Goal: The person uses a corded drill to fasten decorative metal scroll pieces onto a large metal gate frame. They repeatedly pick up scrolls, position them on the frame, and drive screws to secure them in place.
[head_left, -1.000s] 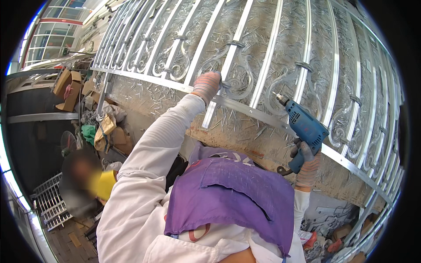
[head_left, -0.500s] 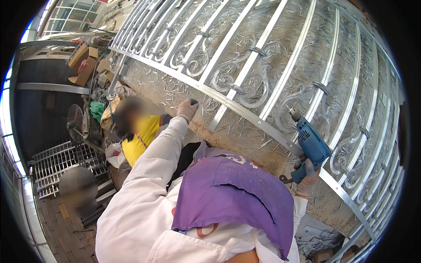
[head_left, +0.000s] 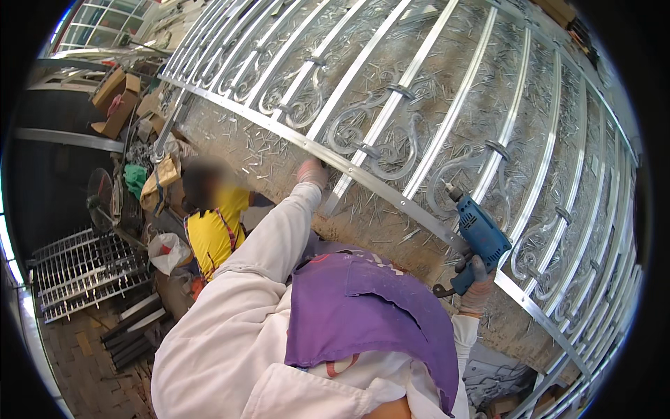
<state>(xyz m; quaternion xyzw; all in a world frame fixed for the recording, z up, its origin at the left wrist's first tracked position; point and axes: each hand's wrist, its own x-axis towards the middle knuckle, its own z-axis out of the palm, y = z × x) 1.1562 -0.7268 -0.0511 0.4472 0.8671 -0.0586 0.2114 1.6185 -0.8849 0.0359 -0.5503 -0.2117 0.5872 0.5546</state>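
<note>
My right hand [head_left: 477, 283], in a glove with dark fingers, is wrapped round the grip of a blue power drill [head_left: 481, 229]. The drill lies over the edge of a silver metal grille, its chuck and bit pointing up and away, above the bars. My left hand [head_left: 312, 172], also gloved, reaches forward to the near rail [head_left: 377, 183] of the grille, beside the end of a bar that sticks out. Its fingers are mostly hidden at the rail, so their grip does not show. Scroll-shaped ornaments [head_left: 401, 150] sit between the bars.
Many metal offcuts litter the worktable [head_left: 279, 164] beneath the grille. A person in a yellow shirt [head_left: 213, 237] is close on my left. Behind them are a fan [head_left: 100, 199], a cardboard box [head_left: 117, 105], a white bag [head_left: 167, 253] and a stacked metal grating [head_left: 87, 272].
My left hand has moved right, to the edge of the near rail. The right hand still holds the drill, and the whole view has shifted a little.
</note>
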